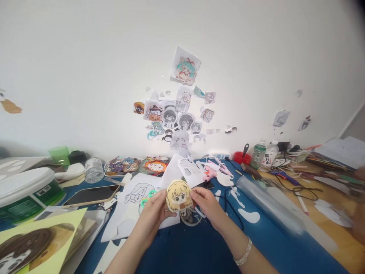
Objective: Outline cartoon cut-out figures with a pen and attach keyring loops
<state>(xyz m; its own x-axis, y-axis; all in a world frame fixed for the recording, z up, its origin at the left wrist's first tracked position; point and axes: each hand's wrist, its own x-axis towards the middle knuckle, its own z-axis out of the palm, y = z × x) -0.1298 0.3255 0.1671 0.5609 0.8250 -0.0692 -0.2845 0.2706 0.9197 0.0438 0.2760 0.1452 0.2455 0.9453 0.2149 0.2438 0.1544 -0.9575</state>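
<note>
A round cartoon cutout (179, 195) with a yellow-haired face is held up over the blue tabletop, facing me. My left hand (154, 215) grips its left edge between thumb and fingers. On the opposite edge my right hand (207, 203) pinches it, a beaded bracelet on that wrist. Behind and below the cutout lies a round piece with a grey drawing (189, 217), partly covered. Green-handled scissors (145, 203) rest on paper just beyond my left hand. A white sheet with a line drawing (138, 192) lies beneath them.
Left are a white-lidded green bucket (31, 192), a phone (92, 195) and yellow paper (64, 232). A pink glue gun (209, 173), clear plastic roll (269, 205), red bowl (239, 157) and bottles (268, 156) stand right. Drawings (186, 121) cover the wall.
</note>
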